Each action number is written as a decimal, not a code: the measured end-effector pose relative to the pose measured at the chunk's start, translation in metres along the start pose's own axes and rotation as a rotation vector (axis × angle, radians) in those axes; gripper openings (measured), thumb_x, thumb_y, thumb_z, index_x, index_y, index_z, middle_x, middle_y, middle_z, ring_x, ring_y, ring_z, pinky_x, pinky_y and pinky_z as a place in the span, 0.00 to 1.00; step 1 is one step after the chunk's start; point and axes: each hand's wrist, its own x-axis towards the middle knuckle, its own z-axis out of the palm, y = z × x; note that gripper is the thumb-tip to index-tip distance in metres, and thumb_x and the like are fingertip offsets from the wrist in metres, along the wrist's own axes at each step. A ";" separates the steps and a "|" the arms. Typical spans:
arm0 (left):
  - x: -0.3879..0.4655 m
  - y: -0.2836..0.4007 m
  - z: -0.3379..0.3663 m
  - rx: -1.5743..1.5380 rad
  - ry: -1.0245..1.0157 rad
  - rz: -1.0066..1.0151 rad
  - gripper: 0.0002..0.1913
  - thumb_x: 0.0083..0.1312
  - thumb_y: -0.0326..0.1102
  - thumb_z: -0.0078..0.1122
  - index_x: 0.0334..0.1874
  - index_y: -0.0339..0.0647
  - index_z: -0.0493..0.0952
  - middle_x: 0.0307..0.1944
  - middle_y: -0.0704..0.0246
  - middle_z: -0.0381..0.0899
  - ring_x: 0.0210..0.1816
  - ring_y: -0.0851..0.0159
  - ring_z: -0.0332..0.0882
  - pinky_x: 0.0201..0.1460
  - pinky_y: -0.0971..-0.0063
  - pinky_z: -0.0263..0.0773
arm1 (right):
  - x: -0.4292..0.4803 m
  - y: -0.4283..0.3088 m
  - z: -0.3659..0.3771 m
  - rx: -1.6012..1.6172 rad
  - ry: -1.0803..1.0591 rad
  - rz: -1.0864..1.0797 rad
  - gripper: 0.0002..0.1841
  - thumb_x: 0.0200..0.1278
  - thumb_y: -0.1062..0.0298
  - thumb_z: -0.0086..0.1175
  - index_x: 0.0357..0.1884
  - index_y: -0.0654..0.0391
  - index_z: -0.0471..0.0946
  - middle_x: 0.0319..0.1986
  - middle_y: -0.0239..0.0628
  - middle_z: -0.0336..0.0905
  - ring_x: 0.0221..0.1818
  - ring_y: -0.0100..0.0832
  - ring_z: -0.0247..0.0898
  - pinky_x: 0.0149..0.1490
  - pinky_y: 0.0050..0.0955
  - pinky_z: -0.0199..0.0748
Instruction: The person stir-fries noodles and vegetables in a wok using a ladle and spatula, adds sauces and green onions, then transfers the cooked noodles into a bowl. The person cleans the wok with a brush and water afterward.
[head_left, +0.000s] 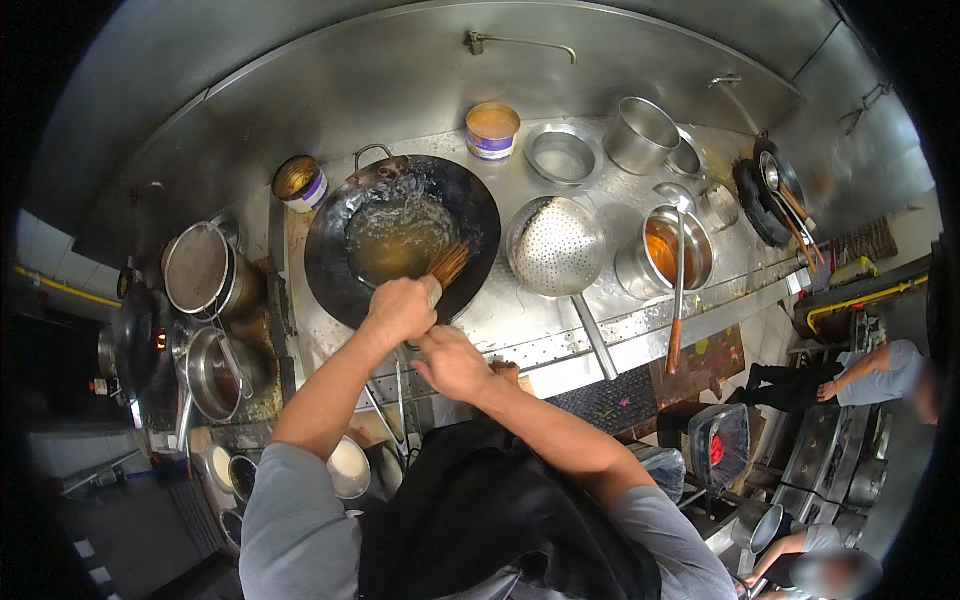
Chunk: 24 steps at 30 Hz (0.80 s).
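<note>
A bamboo wok brush (448, 264) is in my left hand (403, 309), its bristles down inside the dark wok (328, 262) near the right side of the murky water (397, 251). The water is churned and splashing along the far wall of the wok. My right hand (454, 366) is closed at the near rim, where the wok's near loop handle is mostly hidden under the fingers. Across the wok, the far loop handle (373, 150) is bare. Just right of the wok, a perforated strainer (559, 247) lies with its metal handle toward me.
A steel pot (628, 262) of orange liquid has a ladle (679, 292) across it. Opened tins (493, 142) and a steel basin (562, 154) stand behind. More pots (214, 371) are at left. Two people (874, 375) are at right, past a lined bin (718, 442).
</note>
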 end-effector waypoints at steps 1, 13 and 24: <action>-0.007 0.000 -0.003 0.034 -0.030 0.004 0.19 0.56 0.37 0.62 0.52 0.46 0.84 0.41 0.50 0.88 0.45 0.42 0.88 0.53 0.49 0.82 | 0.008 -0.002 0.011 -0.041 -0.085 0.003 0.23 0.66 0.57 0.63 0.55 0.65 0.79 0.50 0.56 0.84 0.55 0.49 0.80 0.58 0.48 0.76; 0.012 -0.019 0.007 0.151 -0.114 0.006 0.19 0.55 0.40 0.65 0.51 0.50 0.86 0.43 0.52 0.89 0.47 0.44 0.87 0.54 0.51 0.81 | 0.031 0.007 0.051 -0.319 -0.420 0.064 0.13 0.66 0.65 0.51 0.39 0.56 0.88 0.36 0.45 0.90 0.41 0.43 0.88 0.52 0.44 0.80; 0.024 -0.007 0.030 0.055 0.016 -0.067 0.22 0.56 0.40 0.64 0.55 0.49 0.83 0.42 0.49 0.88 0.47 0.41 0.87 0.53 0.47 0.80 | 0.031 0.014 0.039 -0.227 -0.387 0.067 0.12 0.65 0.63 0.53 0.39 0.57 0.85 0.34 0.47 0.89 0.39 0.45 0.88 0.54 0.46 0.78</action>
